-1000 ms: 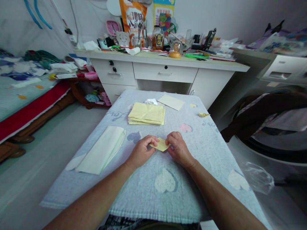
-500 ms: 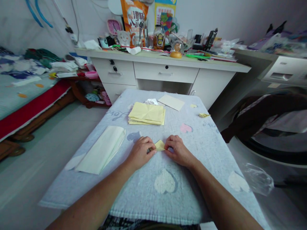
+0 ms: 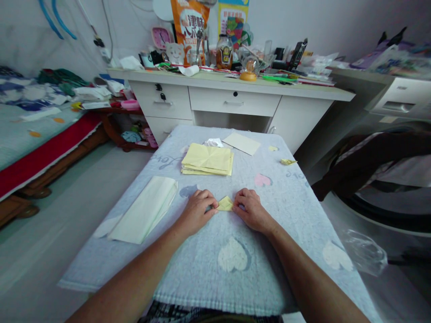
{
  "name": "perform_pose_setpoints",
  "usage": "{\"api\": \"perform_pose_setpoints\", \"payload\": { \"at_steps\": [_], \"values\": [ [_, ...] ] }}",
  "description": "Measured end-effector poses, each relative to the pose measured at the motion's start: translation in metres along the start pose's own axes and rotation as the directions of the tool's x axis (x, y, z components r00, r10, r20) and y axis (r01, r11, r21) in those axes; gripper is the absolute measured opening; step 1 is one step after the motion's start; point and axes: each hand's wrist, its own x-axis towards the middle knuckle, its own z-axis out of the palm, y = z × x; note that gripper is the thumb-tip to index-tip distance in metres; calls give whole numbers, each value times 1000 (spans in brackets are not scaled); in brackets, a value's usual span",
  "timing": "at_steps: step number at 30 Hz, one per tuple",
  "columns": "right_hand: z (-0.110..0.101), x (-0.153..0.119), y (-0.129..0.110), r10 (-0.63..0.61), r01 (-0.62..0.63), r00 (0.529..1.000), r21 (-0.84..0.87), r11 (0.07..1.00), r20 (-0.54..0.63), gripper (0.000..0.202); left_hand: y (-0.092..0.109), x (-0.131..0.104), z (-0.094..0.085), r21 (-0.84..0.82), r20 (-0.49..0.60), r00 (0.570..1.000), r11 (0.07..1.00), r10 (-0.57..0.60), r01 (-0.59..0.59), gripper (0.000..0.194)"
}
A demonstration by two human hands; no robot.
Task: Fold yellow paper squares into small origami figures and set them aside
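Note:
A small folded yellow paper (image 3: 225, 203) lies on the cloth-covered table (image 3: 208, 278), between my two hands. My left hand (image 3: 201, 208) pinches its left corner between thumb and fingers. At its right corner, my right hand (image 3: 248, 207) is closed on the paper too. Just beyond them sits a stack of yellow paper sheets (image 3: 208, 158). A folded pale green paper (image 3: 144, 210) lies to the left of my left hand. Toward the right edge of the table is a small folded yellow piece (image 3: 288, 161).
Behind the paper stack are a cream card (image 3: 241, 143) and a crumpled white wrapper (image 3: 213, 142). Past the table stands a white desk (image 3: 232, 101) crowded with jars and packets. A bed (image 3: 40, 134) is at the left, a washing machine (image 3: 400, 105) at the right.
Both hands have stayed in nearly the same place on the small paper. The fingers of my left hand have shifted slightly at its left corner, and the view has moved a little.

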Motion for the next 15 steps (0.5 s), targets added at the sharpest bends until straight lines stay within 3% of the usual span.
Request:
{"api": "perform_pose_setpoints", "payload": {
  "at_steps": [2, 6, 12, 15],
  "values": [
    [-1, -2, -2, -11, 10, 1000, -2, 1000, -15, 4, 1, 1, -1, 11, -17, 999, 999, 44, -43, 4],
    [2, -3, -7, -67, 67, 995, 3, 998, -75, 26, 7, 1, 1, 80, -32, 994, 992, 104, -102, 7],
    [12, 1, -13, -103, 102, 993, -31, 994, -52, 4, 8, -1, 4, 113, 12, 993, 987, 115, -115, 8],
    [12, 3, -13, -78, 78, 997, -21, 997, -19, 7, 4, 0, 4, 74, 1, 998, 995, 67, -67, 3]
  ]
}}
